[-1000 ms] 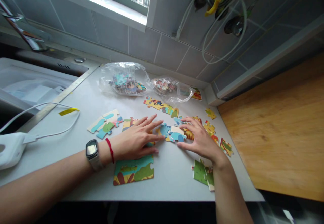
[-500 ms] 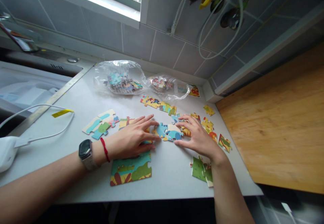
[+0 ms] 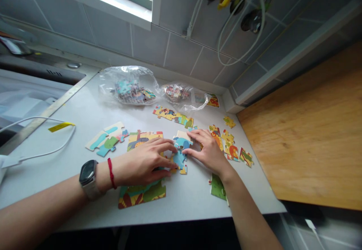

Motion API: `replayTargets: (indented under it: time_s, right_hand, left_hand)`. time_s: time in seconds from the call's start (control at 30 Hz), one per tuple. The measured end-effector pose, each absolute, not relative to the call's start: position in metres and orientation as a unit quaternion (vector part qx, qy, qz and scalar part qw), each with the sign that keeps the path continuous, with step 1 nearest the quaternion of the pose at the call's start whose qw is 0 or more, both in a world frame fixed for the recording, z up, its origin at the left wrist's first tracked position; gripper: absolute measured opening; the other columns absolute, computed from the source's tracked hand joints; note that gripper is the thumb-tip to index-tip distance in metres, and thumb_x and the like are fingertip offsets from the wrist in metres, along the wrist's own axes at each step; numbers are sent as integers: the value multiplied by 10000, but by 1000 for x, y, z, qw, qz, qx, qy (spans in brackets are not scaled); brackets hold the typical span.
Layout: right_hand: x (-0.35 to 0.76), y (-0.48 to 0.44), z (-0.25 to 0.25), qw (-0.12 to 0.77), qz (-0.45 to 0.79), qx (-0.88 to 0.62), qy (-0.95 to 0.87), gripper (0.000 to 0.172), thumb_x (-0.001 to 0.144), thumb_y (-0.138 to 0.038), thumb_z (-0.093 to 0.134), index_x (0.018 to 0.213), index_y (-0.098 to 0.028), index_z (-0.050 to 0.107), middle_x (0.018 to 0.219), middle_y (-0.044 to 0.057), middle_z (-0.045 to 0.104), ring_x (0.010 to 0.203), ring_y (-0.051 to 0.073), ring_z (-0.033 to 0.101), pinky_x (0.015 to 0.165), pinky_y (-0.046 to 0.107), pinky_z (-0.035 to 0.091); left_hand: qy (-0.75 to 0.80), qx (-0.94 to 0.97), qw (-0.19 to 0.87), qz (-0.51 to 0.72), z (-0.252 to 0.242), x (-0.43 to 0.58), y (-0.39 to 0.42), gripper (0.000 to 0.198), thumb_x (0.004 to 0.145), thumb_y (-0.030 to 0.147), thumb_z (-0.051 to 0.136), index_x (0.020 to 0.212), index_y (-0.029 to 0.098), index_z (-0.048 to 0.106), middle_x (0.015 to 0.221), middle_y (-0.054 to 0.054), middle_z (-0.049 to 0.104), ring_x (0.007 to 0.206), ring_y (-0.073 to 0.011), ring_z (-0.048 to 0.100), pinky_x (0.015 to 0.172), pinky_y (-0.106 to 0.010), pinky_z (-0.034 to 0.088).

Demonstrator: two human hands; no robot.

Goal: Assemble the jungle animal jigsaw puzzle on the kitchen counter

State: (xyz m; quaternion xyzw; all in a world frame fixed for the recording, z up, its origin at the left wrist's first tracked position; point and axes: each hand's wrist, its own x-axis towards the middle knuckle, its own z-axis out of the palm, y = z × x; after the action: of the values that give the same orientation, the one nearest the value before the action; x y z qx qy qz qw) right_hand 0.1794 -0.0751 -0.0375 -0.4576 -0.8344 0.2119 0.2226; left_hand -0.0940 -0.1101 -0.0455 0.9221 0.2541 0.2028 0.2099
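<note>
In the head view, your left hand (image 3: pixel 141 163) lies low and centre in the frame. It is palm down with the fingers stretched out and unclenched, and their tips rest on the lower blue piece (image 3: pixel 180 160). Nothing is gripped. The piece is only pinned flat to the countertop (image 3: pixel 85 106), which looks like a way to keep it from sliding. The heel of that hand covers the top edge of the green-and-orange joined block (image 3: pixel 141 194) just below it.

Your right hand (image 3: pixel 210 152) comes in from the lower right, also flat and released. Its forefinger and thumb are set either side of the upper blue piece (image 3: pixel 182 143), placed to push it rather than lift it, as far as I can judge. The two blue pieces touch at centre frame, between your fingertips.

Around them:
- A joined yellow panel (image 3: pixel 143 137) sits just above your left fingers.
- Pale loose pieces (image 3: pixel 106 140) lie to the left.
- A joined strip (image 3: pixel 173 115) lies further up.
- A scatter of orange pieces (image 3: pixel 230 146) lies right of your right hand.
- A green piece (image 3: pixel 217 186) rests against your right wrist.

Two clear bags (image 3: pixel 128 86) holding more pieces sit by the tiled wall (image 3: pixel 147 42) at upper centre, apart from the working patch. A watch (image 3: pixel 87 172) and a red cord (image 3: pixel 111 167) circle your left wrist. A white cable (image 3: pixel 42 120) with a yellow tag (image 3: pixel 60 126) trails at the left, and a wooden surface (image 3: pixel 305 129) fills the right.
</note>
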Motion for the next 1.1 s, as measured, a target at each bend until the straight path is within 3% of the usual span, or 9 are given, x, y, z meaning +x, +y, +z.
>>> replayTargets:
  time_s: [0.13,0.2,0.3,0.47,0.67,0.83,1.1]
  right_hand:
    - [176,-76,-41,201,206,-437,-852,541,811,-412,885,1297,-228,736,1252,103,729,1240,310,594,1105,512,506]
    - [178,-75,-42,197,204,-430,-857,531,827,-412,871,1307,-230,734,1280,101,732,1267,307,584,1131,523,488]
    - [180,-74,-43,192,201,-416,-866,484,876,-398,831,1324,-245,731,1329,97,735,1314,306,572,1156,553,469]
    - [182,-74,-45,206,196,-403,-870,409,918,-348,787,1307,-228,748,1301,104,760,1315,315,593,1112,563,521]
    - [181,-75,-42,198,204,-394,-874,396,951,-306,742,1344,-253,725,1307,98,757,1312,307,611,1110,578,526]
    - [182,-75,-42,188,223,-378,-879,477,911,-338,799,1370,-244,706,1356,97,734,1355,299,579,1148,560,502]
    - [181,-80,-45,156,171,-346,-909,504,994,-266,684,1490,-252,596,1448,79,674,1371,288,593,1165,552,508]
  left_hand:
    - [302,907,173,236,-43,-95,-108,212,1034,247,576,1056,242,787,1069,-66,745,970,-229,699,967,-436,564]
    - [320,901,161,244,-41,-97,-105,211,1032,245,575,1008,230,784,1016,-63,736,914,-215,685,905,-412,574]
    - [323,906,146,230,-41,-99,-103,168,999,289,647,1095,271,784,1216,-88,701,1123,-280,658,946,-455,567]
    - [287,927,150,190,-44,-98,-104,249,917,421,766,1154,349,796,1499,-95,563,1444,-428,463,1113,-618,468]
    - [284,923,178,188,-47,-100,-105,291,895,457,785,1176,386,799,1606,-68,485,1525,-458,359,1203,-667,356]
    - [291,924,179,173,-46,-101,-105,302,903,469,773,1197,405,789,1614,-68,477,1532,-467,344,1190,-690,358]
    - [294,925,179,161,-45,-99,-104,279,927,481,741,1192,406,791,1592,-85,500,1519,-472,366,1167,-701,380]
